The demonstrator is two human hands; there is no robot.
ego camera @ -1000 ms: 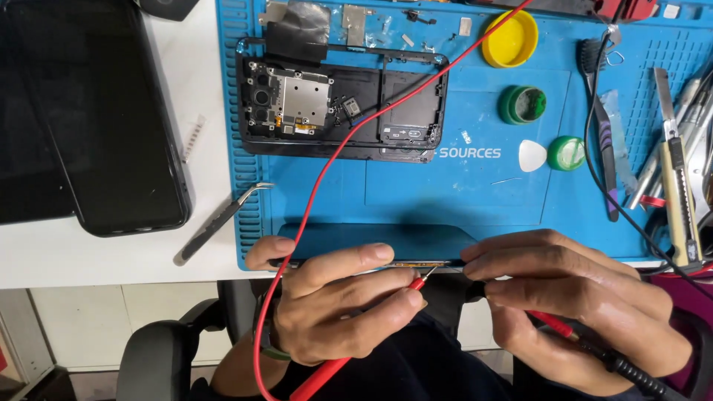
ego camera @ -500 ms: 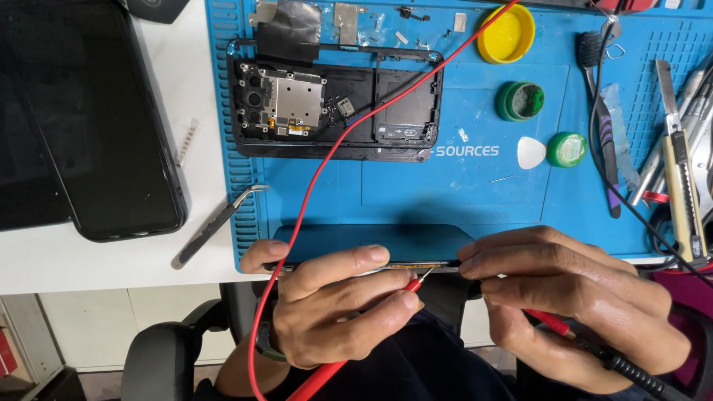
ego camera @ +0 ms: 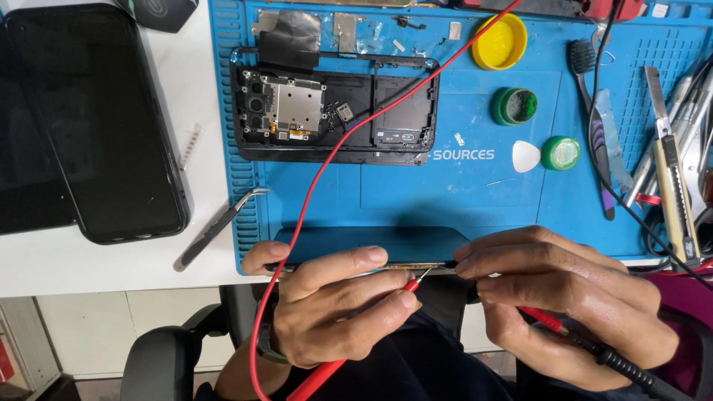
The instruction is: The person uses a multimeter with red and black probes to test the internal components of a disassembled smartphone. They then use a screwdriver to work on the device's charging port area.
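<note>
The left hand [ego camera: 334, 312] was curled shut around a red probe [ego camera: 405, 286], its metal tip pointing up at the edge of a thin dark panel [ego camera: 371, 249]. The right hand [ego camera: 564, 304] pinched the panel's right end with closed fingers, with a second probe [ego camera: 594, 349], red with a black cord, lying under it. The panel stood on edge at the near rim of a blue mat [ego camera: 475, 193], flat, black and glossy, with a narrow golden strip along its lower edge. A red wire [ego camera: 319, 178] ran from the left hand across an opened phone [ego camera: 334, 111] farther back. Tweezers [ego camera: 219, 226] lay left, and a second phone [ego camera: 89, 119] at the far left. Hand tools [ego camera: 668, 163] lay right.
</note>
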